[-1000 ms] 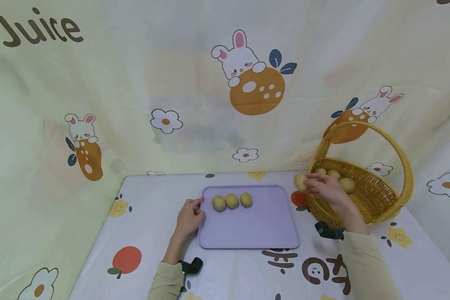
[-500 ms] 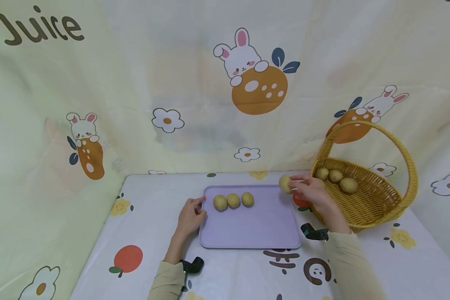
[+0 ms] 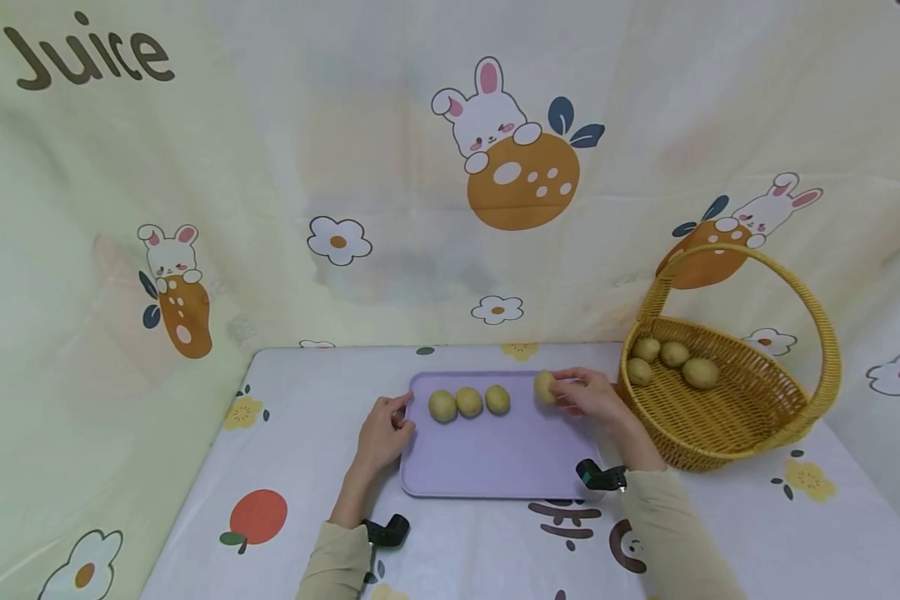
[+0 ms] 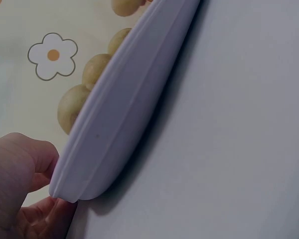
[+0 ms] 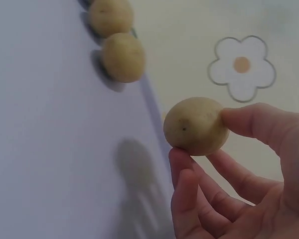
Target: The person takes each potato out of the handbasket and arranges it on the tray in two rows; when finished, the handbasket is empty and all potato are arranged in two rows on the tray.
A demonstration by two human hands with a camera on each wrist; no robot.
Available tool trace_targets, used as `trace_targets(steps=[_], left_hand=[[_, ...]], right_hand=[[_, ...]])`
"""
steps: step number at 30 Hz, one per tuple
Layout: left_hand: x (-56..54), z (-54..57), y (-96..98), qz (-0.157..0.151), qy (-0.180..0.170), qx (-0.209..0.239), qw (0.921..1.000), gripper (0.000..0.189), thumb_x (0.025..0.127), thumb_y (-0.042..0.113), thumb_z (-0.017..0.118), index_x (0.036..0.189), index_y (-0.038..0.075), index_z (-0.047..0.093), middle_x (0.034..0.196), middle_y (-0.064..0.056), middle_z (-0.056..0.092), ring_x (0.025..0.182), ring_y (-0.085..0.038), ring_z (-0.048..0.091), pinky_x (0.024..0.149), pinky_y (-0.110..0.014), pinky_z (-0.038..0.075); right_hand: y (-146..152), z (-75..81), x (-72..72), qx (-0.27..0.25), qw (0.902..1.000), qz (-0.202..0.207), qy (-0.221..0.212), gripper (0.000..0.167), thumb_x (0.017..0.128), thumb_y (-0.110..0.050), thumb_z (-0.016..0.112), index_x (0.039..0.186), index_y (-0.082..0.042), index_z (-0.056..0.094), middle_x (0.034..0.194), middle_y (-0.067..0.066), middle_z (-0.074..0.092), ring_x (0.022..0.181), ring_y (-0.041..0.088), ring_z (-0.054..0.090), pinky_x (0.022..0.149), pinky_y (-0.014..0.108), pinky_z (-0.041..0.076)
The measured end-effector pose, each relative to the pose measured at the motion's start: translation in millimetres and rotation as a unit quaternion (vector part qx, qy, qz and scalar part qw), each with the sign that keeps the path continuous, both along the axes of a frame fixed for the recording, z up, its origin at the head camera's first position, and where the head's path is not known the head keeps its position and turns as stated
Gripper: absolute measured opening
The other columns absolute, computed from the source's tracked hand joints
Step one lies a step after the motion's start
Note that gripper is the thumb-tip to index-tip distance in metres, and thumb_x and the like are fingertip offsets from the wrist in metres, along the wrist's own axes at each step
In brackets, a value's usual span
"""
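Observation:
Three potatoes (image 3: 468, 402) sit in a row along the far left part of the lilac tray (image 3: 480, 467). Over the tray's far right part, my right hand (image 3: 588, 396) pinches another potato (image 5: 197, 126) between thumb and fingertips. The right wrist view shows this potato raised, with a shadow of it and the hand on the tray. My left hand (image 3: 380, 432) holds the tray's left rim near the far corner, thumb and fingers at the edge. In the left wrist view, fingers (image 4: 20, 164) meet the tray's corner, partly hidden behind it.
A yellow wicker basket (image 3: 705, 454) with a tall arched handle stands right of the tray, behind the right forearm. Several potatoes (image 3: 700, 373) lie in its left part. A printed cloth (image 3: 307, 467) covers the table, and a patterned curtain (image 3: 390, 167) hangs behind.
My right hand has carried a potato leftward from the basket's left rim to above the tray's right part. The left hand stays at the tray's edge.

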State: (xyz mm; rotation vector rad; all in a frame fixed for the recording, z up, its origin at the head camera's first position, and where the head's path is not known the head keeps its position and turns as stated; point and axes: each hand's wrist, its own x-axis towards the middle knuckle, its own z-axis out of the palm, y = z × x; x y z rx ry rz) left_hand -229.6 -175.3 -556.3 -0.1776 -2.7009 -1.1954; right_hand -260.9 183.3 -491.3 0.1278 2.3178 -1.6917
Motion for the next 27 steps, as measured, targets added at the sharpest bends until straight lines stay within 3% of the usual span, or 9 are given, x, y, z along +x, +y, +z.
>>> trace_targets(steps=[5,9,14,27], left_hand=[[0.8,-0.1,-0.3,0.001,0.001,-0.002,1.0,0.05,0.079,0.009,0.064,0.129,0.002,0.064,0.095,-0.008,0.055,0.073,-0.013,0.05,0.066,-0.029,0.039],[1.3,0.0,-0.6,0.001,0.002,-0.002,1.0,0.05,0.079,0.008,0.064,0.129,0.002,0.065,0.095,-0.008,0.055,0.073,-0.013,0.049,0.066,-0.029,0.039],[1.6,0.5,-0.5,0.0,0.003,-0.002,1.0,0.05,0.079,0.009,0.064,0.129,0.003,0.064,0.097,-0.008,0.056,0.073,-0.013,0.05,0.067,-0.029,0.04],[1.1,2.6,0.0,0.001,0.003,-0.005,1.0,0.05,0.08,0.009,0.064,0.13,0.003,0.064,0.097,-0.008,0.057,0.072,-0.012,0.05,0.066,-0.029,0.04]], right_hand=[[-9.4,-14.7,-3.2,0.002,0.9999,-0.01,0.007,0.043,0.091,-0.017,0.066,0.124,0.01,0.058,0.082,0.001,0.071,0.072,0.009,0.062,0.063,0.027,0.05],[-16.5,-21.6,-3.5,-0.014,0.9996,-0.02,-0.014,0.042,0.09,-0.016,0.067,0.122,0.009,0.058,0.08,0.0,0.07,0.07,0.008,0.062,0.062,0.025,0.05],[-22.4,-22.4,-2.7,-0.021,0.999,-0.025,-0.031,0.042,0.09,-0.016,0.067,0.123,0.007,0.057,0.08,0.0,0.07,0.071,0.009,0.064,0.063,0.025,0.051],[-32.3,-20.7,-3.2,-0.006,0.9994,-0.027,-0.019,0.04,0.09,-0.014,0.067,0.121,0.008,0.057,0.081,0.0,0.067,0.069,0.009,0.061,0.062,0.025,0.05]])
